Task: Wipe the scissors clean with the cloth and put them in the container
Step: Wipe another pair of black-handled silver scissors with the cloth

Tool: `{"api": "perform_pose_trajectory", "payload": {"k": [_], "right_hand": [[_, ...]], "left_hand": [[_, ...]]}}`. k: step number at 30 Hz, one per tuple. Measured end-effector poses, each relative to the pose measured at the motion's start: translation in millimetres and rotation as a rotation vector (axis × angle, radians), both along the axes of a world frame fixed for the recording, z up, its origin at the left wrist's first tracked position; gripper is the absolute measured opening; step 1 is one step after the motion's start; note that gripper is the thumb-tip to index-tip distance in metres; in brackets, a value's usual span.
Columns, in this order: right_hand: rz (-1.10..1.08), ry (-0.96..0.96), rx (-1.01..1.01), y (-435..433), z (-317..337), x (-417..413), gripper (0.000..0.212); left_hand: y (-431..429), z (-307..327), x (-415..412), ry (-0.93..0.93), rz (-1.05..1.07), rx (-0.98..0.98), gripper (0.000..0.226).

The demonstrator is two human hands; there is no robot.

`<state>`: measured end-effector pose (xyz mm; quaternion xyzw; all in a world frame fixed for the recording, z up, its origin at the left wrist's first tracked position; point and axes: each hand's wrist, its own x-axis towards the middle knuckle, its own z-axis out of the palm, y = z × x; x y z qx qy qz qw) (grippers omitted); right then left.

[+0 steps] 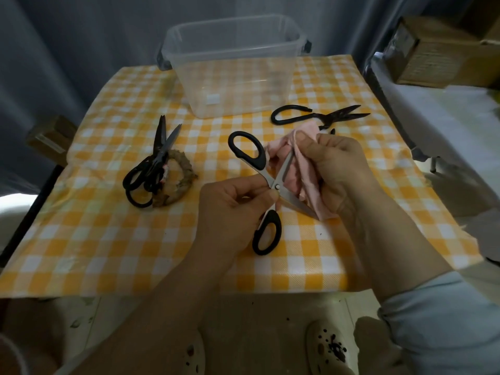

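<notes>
A pair of black-handled scissors (266, 174) with steel blades is spread open above the middle of the table. My left hand (232, 204) pinches it near the pivot screw. My right hand (341, 171) grips a pink cloth (295, 169) wrapped round the blades. A clear plastic container (232, 69) with dark clips stands at the back of the table; nothing shows inside it. Black scissors (151, 163), two or more pairs, lie at the left. An all-black pair (316, 116) lies at the right, just beyond the cloth.
The table wears a yellow and white checked cloth (108, 239). A brown woven ring (176, 185) lies under the left scissors. A cardboard box (438, 52) stands on a shelf at the right. Below the table edge, shoes (324, 347) show on the floor.
</notes>
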<state>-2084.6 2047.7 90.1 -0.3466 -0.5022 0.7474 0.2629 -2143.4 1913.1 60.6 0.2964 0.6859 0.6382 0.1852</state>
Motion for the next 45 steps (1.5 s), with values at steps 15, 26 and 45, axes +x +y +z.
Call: {"api": "perform_pose_trajectory", "payload": {"k": [15,26,45], "right_hand": [[0.455,-0.058,0.270,-5.0,2.7,8.2,0.013],[0.412,-0.088,0.348,-5.8,-10.8,4.7,0.029],[0.356,-0.125,0.298,-10.2,-11.4,1.7,0.020]], "left_hand": [[-4.2,1.6,-8.0,-0.192,0.066,0.080,0.023],[-3.1,5.5,-9.7,-0.150,0.091,0.095,0.028],[-2.4,2.6,-8.1,-0.219,0.104,0.044,0.021]]}}
